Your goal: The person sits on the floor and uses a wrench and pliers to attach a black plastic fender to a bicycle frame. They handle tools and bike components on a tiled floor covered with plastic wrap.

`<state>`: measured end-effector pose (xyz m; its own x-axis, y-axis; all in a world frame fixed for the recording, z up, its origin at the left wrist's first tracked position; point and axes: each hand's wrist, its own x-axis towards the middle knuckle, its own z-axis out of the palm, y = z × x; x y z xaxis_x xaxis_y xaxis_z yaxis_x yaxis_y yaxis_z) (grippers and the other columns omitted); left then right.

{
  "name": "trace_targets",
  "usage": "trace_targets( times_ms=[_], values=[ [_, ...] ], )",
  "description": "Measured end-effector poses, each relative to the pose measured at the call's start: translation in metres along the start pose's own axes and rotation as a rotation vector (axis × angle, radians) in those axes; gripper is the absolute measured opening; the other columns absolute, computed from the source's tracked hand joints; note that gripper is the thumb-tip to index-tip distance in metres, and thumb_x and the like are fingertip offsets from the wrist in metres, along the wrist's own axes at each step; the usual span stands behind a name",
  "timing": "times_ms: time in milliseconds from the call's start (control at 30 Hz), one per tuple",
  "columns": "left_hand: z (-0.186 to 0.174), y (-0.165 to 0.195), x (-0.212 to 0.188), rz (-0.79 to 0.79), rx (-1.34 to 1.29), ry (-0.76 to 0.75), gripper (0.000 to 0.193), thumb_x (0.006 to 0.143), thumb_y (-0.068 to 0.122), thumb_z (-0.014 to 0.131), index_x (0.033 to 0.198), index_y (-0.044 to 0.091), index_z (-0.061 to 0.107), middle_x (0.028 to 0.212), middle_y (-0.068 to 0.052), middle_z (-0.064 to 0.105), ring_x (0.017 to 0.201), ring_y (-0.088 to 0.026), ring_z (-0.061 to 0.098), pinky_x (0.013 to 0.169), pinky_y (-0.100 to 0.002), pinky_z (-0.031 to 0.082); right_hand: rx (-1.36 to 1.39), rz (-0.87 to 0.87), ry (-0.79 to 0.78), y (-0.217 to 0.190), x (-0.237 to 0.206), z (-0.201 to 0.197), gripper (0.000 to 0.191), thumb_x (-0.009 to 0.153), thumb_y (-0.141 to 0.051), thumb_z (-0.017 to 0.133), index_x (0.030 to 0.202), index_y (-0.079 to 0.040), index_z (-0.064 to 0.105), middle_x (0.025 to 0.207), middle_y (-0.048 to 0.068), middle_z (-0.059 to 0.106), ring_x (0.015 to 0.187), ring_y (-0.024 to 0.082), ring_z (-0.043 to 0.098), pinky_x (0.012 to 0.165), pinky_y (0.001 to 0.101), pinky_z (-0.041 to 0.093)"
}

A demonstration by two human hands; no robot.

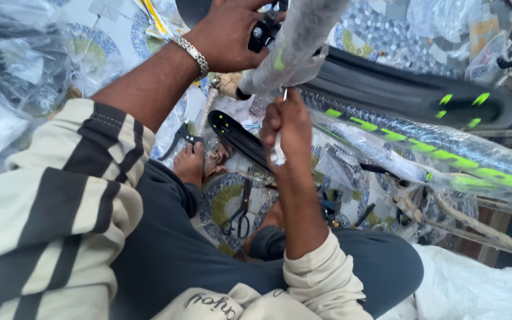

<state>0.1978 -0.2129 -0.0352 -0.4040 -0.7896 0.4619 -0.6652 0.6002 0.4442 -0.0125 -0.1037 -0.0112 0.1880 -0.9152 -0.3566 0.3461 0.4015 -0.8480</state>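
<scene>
My left hand (226, 32), with a metal bracelet on its wrist, grips a small black part (260, 37) on a foam-wrapped tube (296, 41) at the top. Just below the tube, my right hand (288, 127) is closed on a thin silver tool (278, 153) whose tip points up at the tube's lower end. A black bicycle frame (440, 151) with green marks, wrapped in clear plastic, runs to the right of both hands.
A black mudguard (404, 89) with green marks lies behind the frame. A shorter black guard (235, 133) rests by my bare foot (189, 163). Black scissors (241, 216) lie on the patterned tile floor (223, 198). Plastic bags (13, 71) pile up at the left.
</scene>
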Motion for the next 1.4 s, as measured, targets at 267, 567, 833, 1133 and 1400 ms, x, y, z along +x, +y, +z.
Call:
trace_targets(
  times_ms=[267,567,833,1133,1400],
  values=[
    [0.004,-0.001,0.025,-0.269,-0.068,-0.112,0.071,0.078,0.054,0.078,0.134,0.013,0.066,0.129,-0.011,0.068,0.121,-0.033,0.062,0.102,-0.063,0.035,-0.671,-0.423,0.047,0.054,0.013,-0.021,0.070,0.108,-0.013,0.040,0.167,-0.003,0.004,0.063,0.002,0.054,0.049,0.011,0.050,0.044,0.0292,0.046],
    [0.004,0.001,0.026,-0.220,-0.041,-0.101,0.066,0.075,0.054,0.078,0.126,0.013,0.072,0.135,-0.010,0.063,0.123,-0.033,0.059,0.100,-0.065,0.033,-1.089,-0.682,0.191,0.096,0.038,-0.055,0.066,0.108,-0.012,0.046,0.163,0.004,0.013,0.071,0.018,0.065,0.058,0.034,0.064,0.056,0.0445,0.047],
    [0.008,0.001,0.027,-0.192,-0.002,-0.101,0.065,0.079,0.055,0.076,0.132,0.017,0.071,0.138,-0.009,0.060,0.128,-0.033,0.054,0.103,-0.070,0.028,-1.124,-0.668,0.129,0.099,0.049,-0.065,0.065,0.108,-0.014,0.046,0.160,0.008,0.014,0.069,0.021,0.066,0.058,0.039,0.066,0.053,0.0490,0.046],
    [0.007,-0.001,0.028,-0.229,-0.027,-0.142,0.067,0.076,0.053,0.075,0.133,0.019,0.069,0.140,-0.008,0.059,0.123,-0.036,0.054,0.097,-0.063,0.035,-1.268,-0.831,0.133,0.084,0.047,-0.043,0.062,0.112,-0.015,0.049,0.161,0.007,0.017,0.072,0.022,0.063,0.061,0.042,0.063,0.054,0.0510,0.045],
    [0.005,-0.003,0.004,-0.016,-0.085,0.061,0.078,0.088,0.045,0.080,0.153,0.009,0.056,0.140,-0.019,0.059,0.122,-0.038,0.059,0.100,-0.055,0.044,-0.107,-0.031,-0.007,-0.002,-0.005,0.005,0.058,0.108,-0.012,0.043,0.162,0.000,0.028,0.065,-0.003,0.048,0.043,0.008,0.044,0.036,0.0242,0.039]
  ],
)
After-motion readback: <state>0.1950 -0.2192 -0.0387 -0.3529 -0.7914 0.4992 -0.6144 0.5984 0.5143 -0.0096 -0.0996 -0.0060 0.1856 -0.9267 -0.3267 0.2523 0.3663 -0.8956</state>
